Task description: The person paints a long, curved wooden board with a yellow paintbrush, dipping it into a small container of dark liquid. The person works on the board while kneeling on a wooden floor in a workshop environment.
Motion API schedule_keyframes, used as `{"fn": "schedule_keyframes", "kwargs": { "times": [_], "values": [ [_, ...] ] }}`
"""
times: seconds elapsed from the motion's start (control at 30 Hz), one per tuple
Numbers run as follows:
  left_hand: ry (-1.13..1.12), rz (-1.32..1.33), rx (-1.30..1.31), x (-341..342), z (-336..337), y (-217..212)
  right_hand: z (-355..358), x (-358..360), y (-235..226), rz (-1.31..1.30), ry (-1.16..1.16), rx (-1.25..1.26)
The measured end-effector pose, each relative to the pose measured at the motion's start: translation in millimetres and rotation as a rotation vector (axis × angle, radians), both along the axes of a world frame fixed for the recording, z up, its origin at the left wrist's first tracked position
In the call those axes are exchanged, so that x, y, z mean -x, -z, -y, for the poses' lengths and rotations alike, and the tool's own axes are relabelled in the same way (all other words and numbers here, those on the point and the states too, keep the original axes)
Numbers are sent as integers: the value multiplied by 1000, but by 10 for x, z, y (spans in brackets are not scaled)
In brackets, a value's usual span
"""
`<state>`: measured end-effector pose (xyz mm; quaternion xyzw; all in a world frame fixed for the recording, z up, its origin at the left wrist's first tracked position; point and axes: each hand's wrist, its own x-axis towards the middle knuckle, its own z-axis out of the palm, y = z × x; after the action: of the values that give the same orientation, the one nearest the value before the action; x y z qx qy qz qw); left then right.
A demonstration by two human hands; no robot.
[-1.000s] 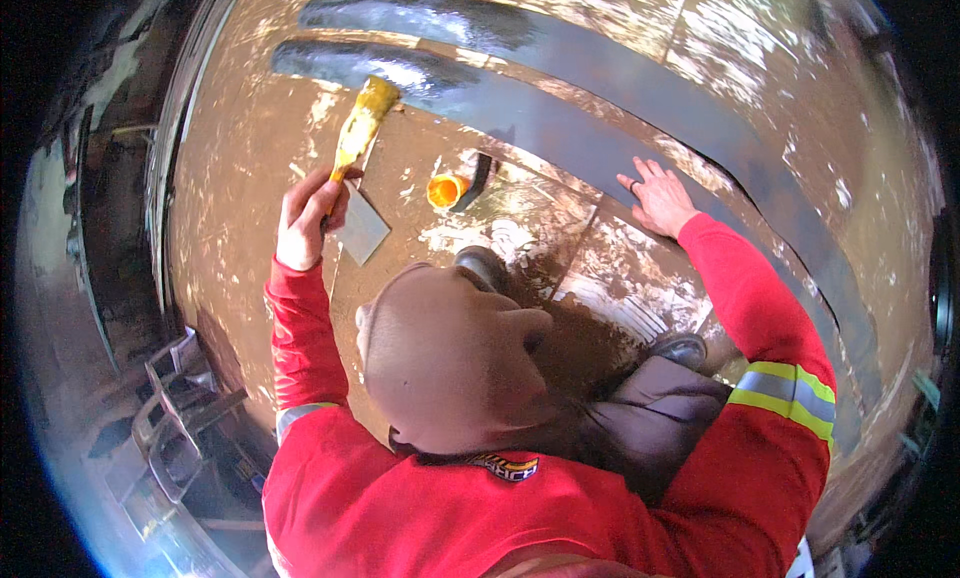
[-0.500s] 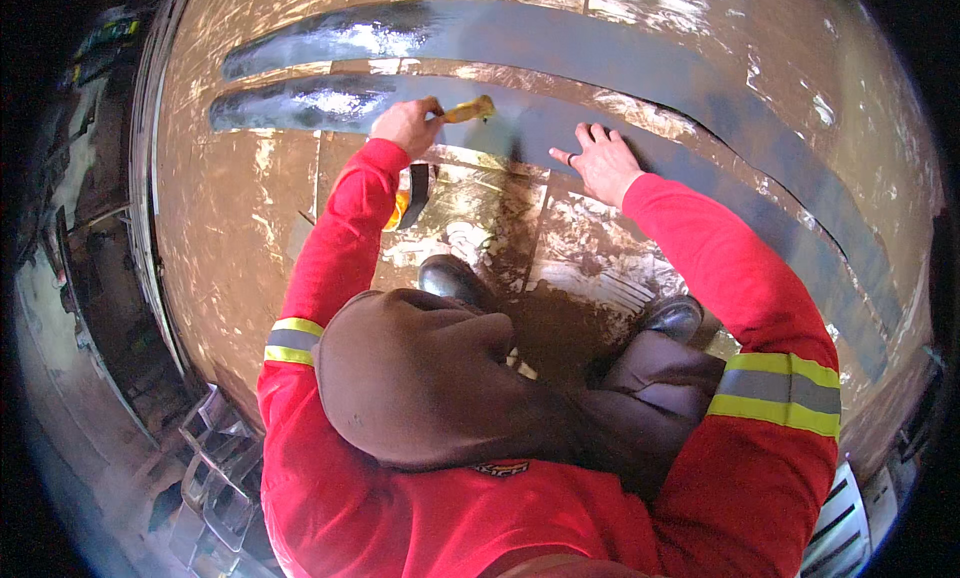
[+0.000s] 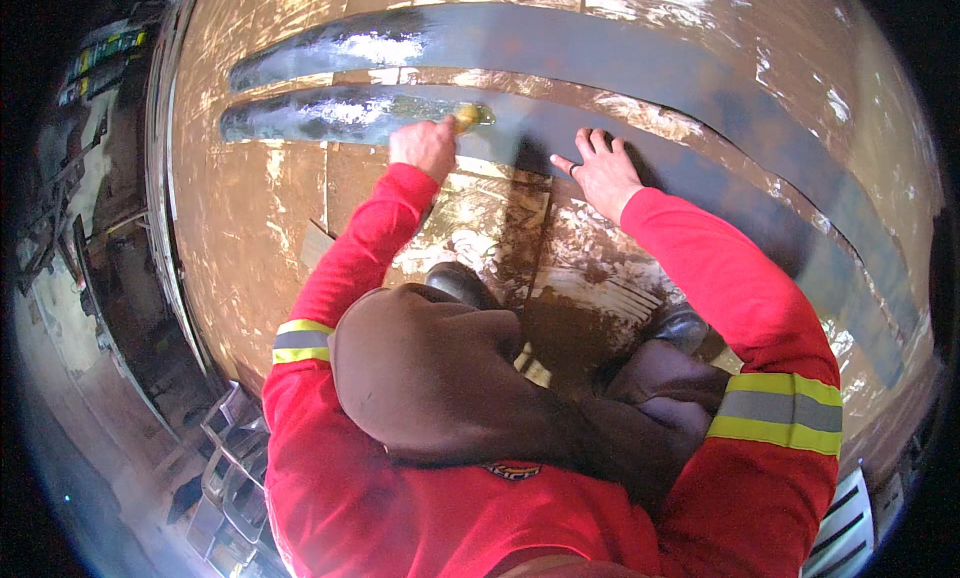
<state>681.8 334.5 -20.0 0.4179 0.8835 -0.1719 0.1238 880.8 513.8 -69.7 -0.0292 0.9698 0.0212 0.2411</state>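
Observation:
My left hand (image 3: 425, 146) is closed round a yellowish paintbrush (image 3: 470, 116), whose tip presses on the nearer long grey strip (image 3: 690, 173). From the brush to its left end, this strip is dark, wet and glossy; to the right it looks matt grey. With fingers spread, my right hand (image 3: 603, 170) rests on the matt part and wears a dark ring. Beyond a narrow gap lies the farther grey strip (image 3: 570, 43), running alongside, also glossy dark toward its left end.
Both strips lie on a brown, paint-smeared surface (image 3: 240, 198). My two dark shoes (image 3: 460, 281) stand on it, on the near side of the strips. Metal frames (image 3: 235, 458) are at the lower left, and a pale slatted object (image 3: 845, 523) is at the lower right.
My left hand has moved slightly right with the brush, and the glossy wet patch now reaches further right. An orange and black object beside my left forearm is now hidden. My right hand stays put.

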Motion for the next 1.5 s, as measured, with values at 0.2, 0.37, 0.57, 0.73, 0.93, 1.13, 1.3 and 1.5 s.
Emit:
{"fn": "schedule_keyframes", "kwargs": {
  "times": [0.2,0.37,0.57,0.73,0.93,1.13,1.3,1.5],
  "values": [
    [-93,94,-100,246,40,-78,-100,-8,-62,53,59,164],
    [-235,-238,73,1327,570,-204,-135,-53,-81,58,36,194],
    [12,-124,69,1044,88,21,-112,-42,-67,69,24,146],
    [83,315,-97,671,-391,-262,-103,-63,-80,93,2,108],
    [-123,-16,199,1363,-35,-205,-91,-31,-63,88,18,135],
    [53,-91,242,988,-289,-110,-123,-51,-66,126,20,128],
    [126,276,-38,258,-741,-256,-117,-51,-73,121,17,116],
    [-14,87,125,679,-410,-169,-117,-48,-69,142,24,116]
  ]
}}
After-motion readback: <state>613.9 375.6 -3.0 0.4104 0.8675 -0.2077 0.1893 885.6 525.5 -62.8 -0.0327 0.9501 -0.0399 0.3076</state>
